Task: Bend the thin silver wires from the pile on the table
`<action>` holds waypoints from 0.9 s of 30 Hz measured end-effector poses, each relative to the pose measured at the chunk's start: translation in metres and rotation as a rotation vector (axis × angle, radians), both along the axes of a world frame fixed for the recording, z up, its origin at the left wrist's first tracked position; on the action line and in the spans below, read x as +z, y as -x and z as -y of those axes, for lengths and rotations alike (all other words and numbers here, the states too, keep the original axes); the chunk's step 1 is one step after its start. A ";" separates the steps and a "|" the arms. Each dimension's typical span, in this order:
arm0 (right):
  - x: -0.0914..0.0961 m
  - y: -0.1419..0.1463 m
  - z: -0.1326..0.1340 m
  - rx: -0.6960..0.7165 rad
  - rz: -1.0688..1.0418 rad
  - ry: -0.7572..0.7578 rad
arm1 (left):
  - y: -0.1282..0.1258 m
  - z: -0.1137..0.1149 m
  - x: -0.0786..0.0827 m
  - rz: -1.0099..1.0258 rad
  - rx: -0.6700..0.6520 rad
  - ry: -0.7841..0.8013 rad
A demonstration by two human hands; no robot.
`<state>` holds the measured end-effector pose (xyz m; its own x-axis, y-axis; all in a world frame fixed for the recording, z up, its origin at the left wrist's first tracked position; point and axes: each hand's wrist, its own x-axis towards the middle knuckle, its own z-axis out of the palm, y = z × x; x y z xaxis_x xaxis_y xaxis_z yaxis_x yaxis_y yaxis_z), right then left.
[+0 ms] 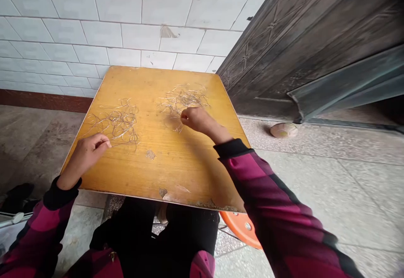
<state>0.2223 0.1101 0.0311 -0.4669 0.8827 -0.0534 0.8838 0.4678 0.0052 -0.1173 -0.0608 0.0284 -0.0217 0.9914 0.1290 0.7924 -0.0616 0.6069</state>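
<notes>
A small wooden table [176, 164] carries two loose heaps of thin metal wires. My left hand [86, 153] rests at the near edge of the left wire heap [118, 122], fingers curled and pinching a wire end. My right hand [195, 118] sits just below the right wire heap [183, 99], fingers closed in a pinch on a few wires. Both sleeves are dark pink and black.
A white tiled wall [126, 25] stands behind the table. A dark metal door [315, 46] runs along the right, with a flat stone [283, 130] on the floor at its foot. An orange stool [241, 227] shows under the table's near right corner.
</notes>
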 end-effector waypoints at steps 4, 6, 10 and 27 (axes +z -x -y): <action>-0.009 0.008 0.008 0.041 -0.246 -0.073 | -0.006 -0.014 0.003 0.036 0.032 -0.056; -0.011 0.018 0.020 0.148 -0.453 -0.076 | -0.006 -0.019 0.007 0.026 0.061 -0.132; -0.006 0.047 0.041 0.268 -0.792 -0.039 | -0.006 -0.027 0.020 -0.059 0.093 -0.295; -0.013 0.002 0.092 -0.002 -1.573 0.843 | -0.108 -0.037 -0.002 1.052 -0.482 0.721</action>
